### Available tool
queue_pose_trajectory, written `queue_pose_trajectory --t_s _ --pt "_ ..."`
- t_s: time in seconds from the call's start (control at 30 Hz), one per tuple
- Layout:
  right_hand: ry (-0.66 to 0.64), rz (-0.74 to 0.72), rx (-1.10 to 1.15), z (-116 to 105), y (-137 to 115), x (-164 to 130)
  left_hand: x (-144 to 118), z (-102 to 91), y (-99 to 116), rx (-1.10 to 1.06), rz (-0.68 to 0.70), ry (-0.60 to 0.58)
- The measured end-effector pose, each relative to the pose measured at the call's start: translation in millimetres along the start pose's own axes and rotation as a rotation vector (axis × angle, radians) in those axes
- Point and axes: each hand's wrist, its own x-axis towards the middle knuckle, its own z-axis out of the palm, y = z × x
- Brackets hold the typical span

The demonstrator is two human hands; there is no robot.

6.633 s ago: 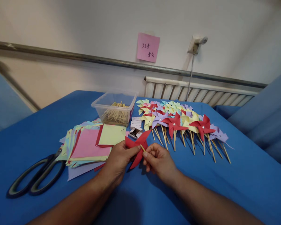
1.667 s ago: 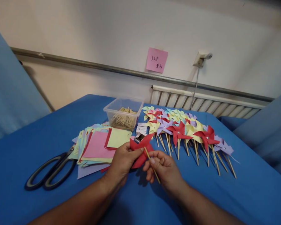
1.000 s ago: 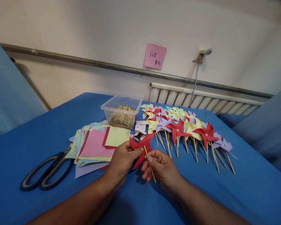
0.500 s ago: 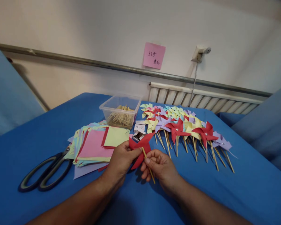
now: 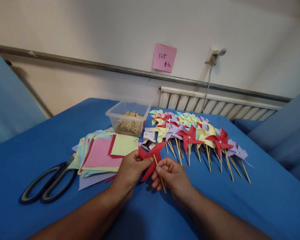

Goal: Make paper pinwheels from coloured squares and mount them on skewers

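Hands meet low over the blue table — left hand pinching the red pinwheel, right hand clamped on its wooden stick — with paper squares left, finished pinwheels right.

Between the earliest view and now, the wooden stick shows far more of its length: at first we see only a short tip poking up between the right hand and the red pinwheel, and now it runs on well below the fingers too, slanting down toward us. Our right grip sits higher on the stick than before, thumb and forefinger pinching it just beneath the paper. In the last second and a half the stick's slant hardly alters; the lower end sways only a little.
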Motion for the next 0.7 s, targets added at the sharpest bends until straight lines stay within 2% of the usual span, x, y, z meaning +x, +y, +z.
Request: queue_pose_trajectory --t_s 0.7 --pt "0.058 0.007 -0.054 -0.4 4.6 -0.5 -0.8 3.0 2.8 -0.017 -0.013 0.012"
